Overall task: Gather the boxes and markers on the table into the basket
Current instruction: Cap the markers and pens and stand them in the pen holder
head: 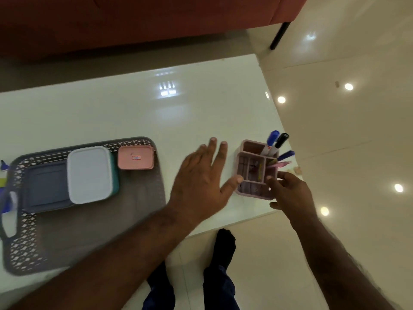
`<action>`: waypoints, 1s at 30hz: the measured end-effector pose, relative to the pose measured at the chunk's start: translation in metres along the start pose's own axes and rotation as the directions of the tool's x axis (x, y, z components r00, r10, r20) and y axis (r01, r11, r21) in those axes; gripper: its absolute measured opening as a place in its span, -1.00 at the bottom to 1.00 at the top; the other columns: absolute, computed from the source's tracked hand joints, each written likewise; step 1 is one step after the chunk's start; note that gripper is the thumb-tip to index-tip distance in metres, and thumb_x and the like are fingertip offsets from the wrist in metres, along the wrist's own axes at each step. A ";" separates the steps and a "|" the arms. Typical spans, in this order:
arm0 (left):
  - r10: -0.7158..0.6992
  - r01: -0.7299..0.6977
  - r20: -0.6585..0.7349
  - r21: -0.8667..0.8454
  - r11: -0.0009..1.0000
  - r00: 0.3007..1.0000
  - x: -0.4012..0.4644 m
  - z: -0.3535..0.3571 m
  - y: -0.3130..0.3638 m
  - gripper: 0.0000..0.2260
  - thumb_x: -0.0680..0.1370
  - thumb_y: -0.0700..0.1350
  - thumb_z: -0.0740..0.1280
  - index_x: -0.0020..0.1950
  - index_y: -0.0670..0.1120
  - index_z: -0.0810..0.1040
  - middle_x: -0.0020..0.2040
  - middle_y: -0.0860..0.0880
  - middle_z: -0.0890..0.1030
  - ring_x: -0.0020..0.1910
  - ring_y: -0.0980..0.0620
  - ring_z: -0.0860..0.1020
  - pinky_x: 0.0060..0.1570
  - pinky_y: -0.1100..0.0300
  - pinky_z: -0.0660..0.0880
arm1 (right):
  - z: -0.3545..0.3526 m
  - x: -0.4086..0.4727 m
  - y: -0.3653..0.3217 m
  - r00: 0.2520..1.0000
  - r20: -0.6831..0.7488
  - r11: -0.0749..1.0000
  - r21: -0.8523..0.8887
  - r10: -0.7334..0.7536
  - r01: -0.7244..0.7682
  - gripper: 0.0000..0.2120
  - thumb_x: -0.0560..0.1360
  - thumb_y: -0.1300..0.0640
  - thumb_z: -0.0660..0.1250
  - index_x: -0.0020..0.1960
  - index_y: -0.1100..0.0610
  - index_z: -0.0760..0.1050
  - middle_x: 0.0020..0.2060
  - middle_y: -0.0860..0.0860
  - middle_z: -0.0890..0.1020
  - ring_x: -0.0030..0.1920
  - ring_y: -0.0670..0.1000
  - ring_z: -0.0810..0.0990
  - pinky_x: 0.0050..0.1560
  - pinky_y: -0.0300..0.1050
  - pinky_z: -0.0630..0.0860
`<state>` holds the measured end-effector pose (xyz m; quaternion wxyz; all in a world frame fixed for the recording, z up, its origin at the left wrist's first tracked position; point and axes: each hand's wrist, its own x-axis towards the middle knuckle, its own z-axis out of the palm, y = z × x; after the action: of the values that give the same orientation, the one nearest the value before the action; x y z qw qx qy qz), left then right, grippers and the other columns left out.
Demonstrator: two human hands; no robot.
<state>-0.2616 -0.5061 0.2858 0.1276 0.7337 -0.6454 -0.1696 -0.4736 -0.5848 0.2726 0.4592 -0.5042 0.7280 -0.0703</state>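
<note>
Although the pink box (135, 157) carries a small red-and-white label on its lid, we cannot read any writing on it, and the print on the marker barrels is too blurred to make out. We see our left hand (199, 182) spread flat with straight fingers, holding nothing, its thumb tip touching the near left corner of the pink marker holder (257, 170). Our right hand (290, 193) curls its fingers round the holder's near right corner and grips it. The holder is a dusty pink, divided into several compartments, and stands on the white table (134, 108) close to the table's right edge and near corner. From its far right compartments lean a blue marker (271, 139), a black marker (281, 139), another blue one (286, 155) and a pink pen (282, 164), all tilting away to the right of our grip. Well to the left of both hands lies the grey lattice basket (145, 211), already holding a grey box (47, 186), a white-lidded box (89, 174) overlapping it, and the pink box at the far corner. The near right part of the basket floor lies bare, and bare tabletop stretches between it and the holder.
</note>
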 end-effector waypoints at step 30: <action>-0.392 0.241 -0.176 -0.548 0.801 0.903 -0.029 -0.094 -0.051 -0.62 0.66 0.17 0.06 0.45 0.11 0.32 0.16 0.14 0.60 0.06 0.18 0.60 -0.05 0.15 0.61 | 0.065 -0.089 -0.170 0.857 0.018 0.847 -0.139 -0.515 0.513 -0.76 0.60 0.00 0.23 0.02 -0.01 0.68 -0.26 -0.13 0.69 -0.26 -0.06 0.66 -0.08 -0.02 0.63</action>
<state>-0.1795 -0.4737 0.3528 0.3781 0.7873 -0.4187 -0.2486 -0.3052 -0.5719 0.3855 0.3803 -0.7103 0.5743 -0.1449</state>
